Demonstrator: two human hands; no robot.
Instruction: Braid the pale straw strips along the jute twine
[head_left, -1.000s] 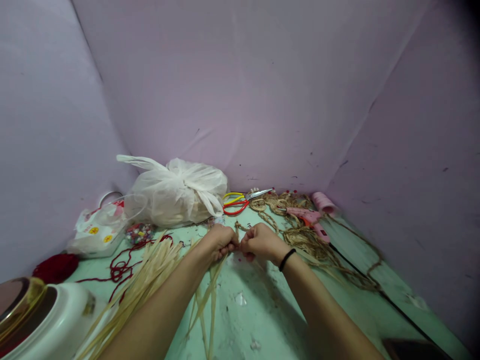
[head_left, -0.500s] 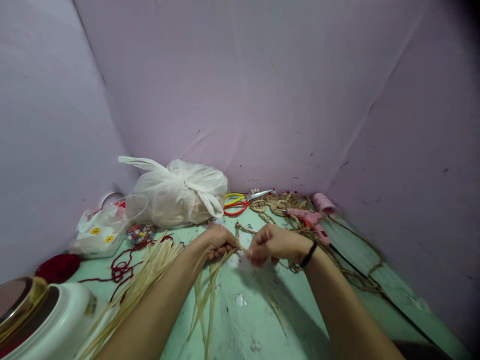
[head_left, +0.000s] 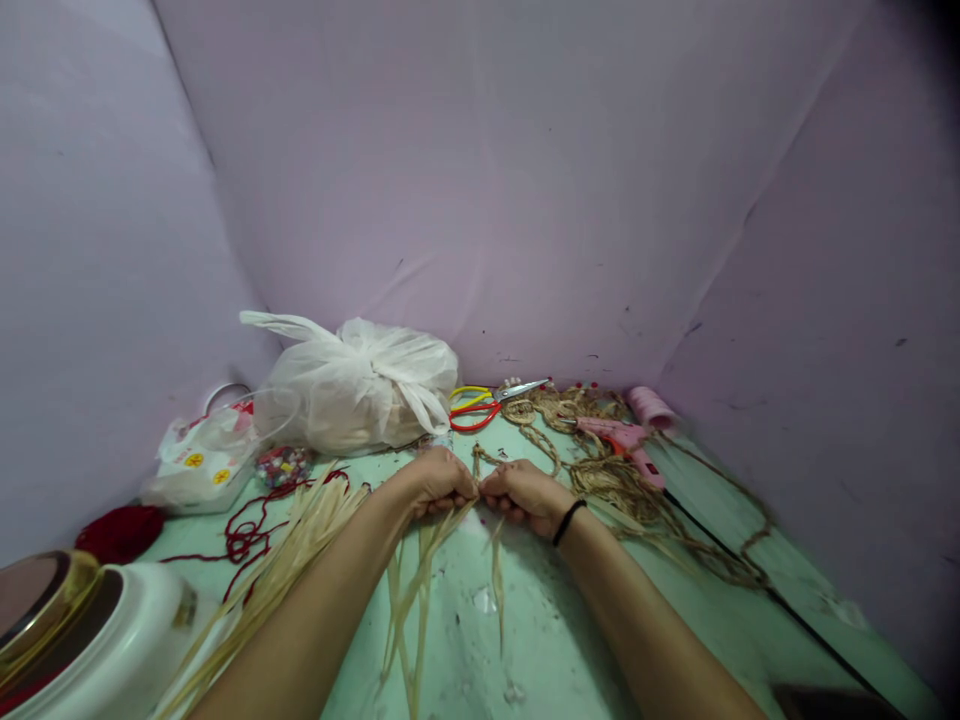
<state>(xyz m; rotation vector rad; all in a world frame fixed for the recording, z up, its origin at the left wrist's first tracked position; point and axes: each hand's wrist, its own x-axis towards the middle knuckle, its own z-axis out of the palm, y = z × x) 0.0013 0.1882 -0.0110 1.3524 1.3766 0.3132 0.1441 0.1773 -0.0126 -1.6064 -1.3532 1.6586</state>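
Note:
My left hand (head_left: pixel 444 484) is closed in a pinch on pale raffia strands (head_left: pixel 417 610), whose loose ends hang down toward me over the table. Right beside it, almost touching, my right hand (head_left: pixel 523 494) pinches the same strands; a thin raffia tail (head_left: pixel 498 575) drops below its fingers. A short length of brown braided cord (head_left: pixel 478 458) rises from between the two hands, its lower part hidden by the fingers. Under my left forearm lies a bundle of loose raffia (head_left: pixel 306 535).
Scissors (head_left: pixel 476 408), braided cord (head_left: pixel 607 485), a pink glue gun (head_left: pixel 619 438) and a pink thread spool (head_left: pixel 650 408) lie at the back. Left are a tied white bag (head_left: pixel 360 390), a bead packet (head_left: pixel 283 466), red yarn (head_left: pixel 120 533) and a white jar (head_left: pixel 139 640).
My right hand has moved left, up against my left hand. The raffia tail below it now hangs nearer the middle. My left hand has stayed in place.

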